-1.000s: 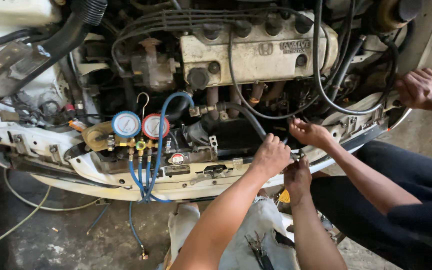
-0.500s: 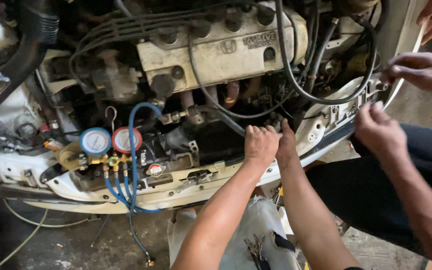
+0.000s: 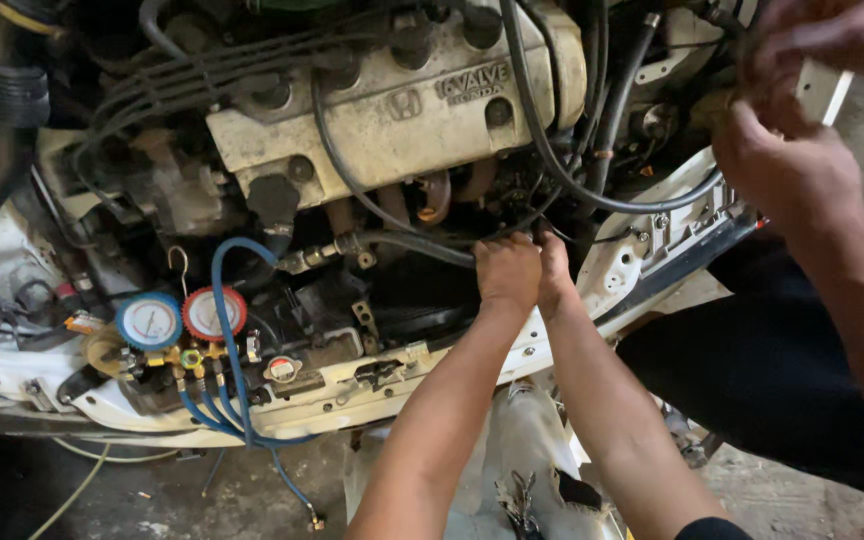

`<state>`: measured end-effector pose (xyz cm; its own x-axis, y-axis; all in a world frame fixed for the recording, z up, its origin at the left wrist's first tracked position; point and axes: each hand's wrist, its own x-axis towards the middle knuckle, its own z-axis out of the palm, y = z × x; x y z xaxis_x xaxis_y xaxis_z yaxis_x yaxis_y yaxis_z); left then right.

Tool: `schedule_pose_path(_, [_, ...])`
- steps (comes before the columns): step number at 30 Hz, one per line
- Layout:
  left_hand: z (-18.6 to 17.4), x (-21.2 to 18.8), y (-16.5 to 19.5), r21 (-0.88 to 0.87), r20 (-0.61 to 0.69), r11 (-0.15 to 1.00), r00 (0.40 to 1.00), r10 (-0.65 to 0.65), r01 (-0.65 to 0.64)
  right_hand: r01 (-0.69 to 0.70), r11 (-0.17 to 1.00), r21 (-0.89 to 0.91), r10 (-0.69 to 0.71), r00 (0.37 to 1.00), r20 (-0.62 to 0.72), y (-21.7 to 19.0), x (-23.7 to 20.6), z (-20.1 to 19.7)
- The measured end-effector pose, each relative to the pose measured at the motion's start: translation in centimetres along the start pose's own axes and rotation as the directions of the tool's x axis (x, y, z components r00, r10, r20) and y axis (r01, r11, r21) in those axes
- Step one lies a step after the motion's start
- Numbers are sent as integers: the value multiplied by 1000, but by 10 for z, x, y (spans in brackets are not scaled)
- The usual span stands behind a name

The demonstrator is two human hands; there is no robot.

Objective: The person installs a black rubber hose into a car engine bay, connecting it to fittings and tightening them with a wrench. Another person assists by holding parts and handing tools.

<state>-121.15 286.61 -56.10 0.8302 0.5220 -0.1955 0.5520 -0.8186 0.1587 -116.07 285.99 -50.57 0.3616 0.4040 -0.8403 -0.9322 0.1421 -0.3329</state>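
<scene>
My left hand [image 3: 507, 270] and my right hand [image 3: 555, 275] are pressed side by side and reach into the dark gap below the cream valve cover [image 3: 402, 110] of a car engine. Their fingers curl down into the gap next to a black hose [image 3: 412, 245]. The fingertips are hidden, so anything they hold stays out of sight. Both forearms cross over the white front panel [image 3: 352, 395]. At the right, another person's hand [image 3: 792, 170] works at the panel's end, and that person's second hand [image 3: 832, 30] is blurred above it.
A gauge set with a blue dial [image 3: 149, 320] and a red dial [image 3: 214, 314] hangs at the left, and its blue hoses [image 3: 227, 400] loop down to the floor. A white cloth [image 3: 512, 440] with pliers [image 3: 522, 495] on it lies below my arms. Cables crowd the engine's top.
My hands have moved up from the front panel's edge into the gap under the engine. The view has closed in and shifted right. The other person's hands have come nearer at the right.
</scene>
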Motion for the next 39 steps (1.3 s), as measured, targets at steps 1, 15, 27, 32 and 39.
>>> schedule_pose_path(1, [2,2,1,-38,16,999,1000,-4,5,-24,1000,-4,24,1000,-1,-1,1,0])
schedule_pose_path(15, [4,6,-58,-145,-15,982,993,119,-120,81,992,-92,-75,995,64,9,66,1])
schedule_pose_path(27, [28,10,-67,-143,-114,973,979,167,-183,169,985,47,-170,985,33,27,84,3])
schedule_pose_path(32, [33,14,-65,-152,-100,974,983,152,-166,104,994,35,-100,990,-103,24,96,-5])
schedule_pose_path(39, [40,11,-68,-288,-122,938,979,163,-192,30,996,-89,-38,996,-79,26,106,-10])
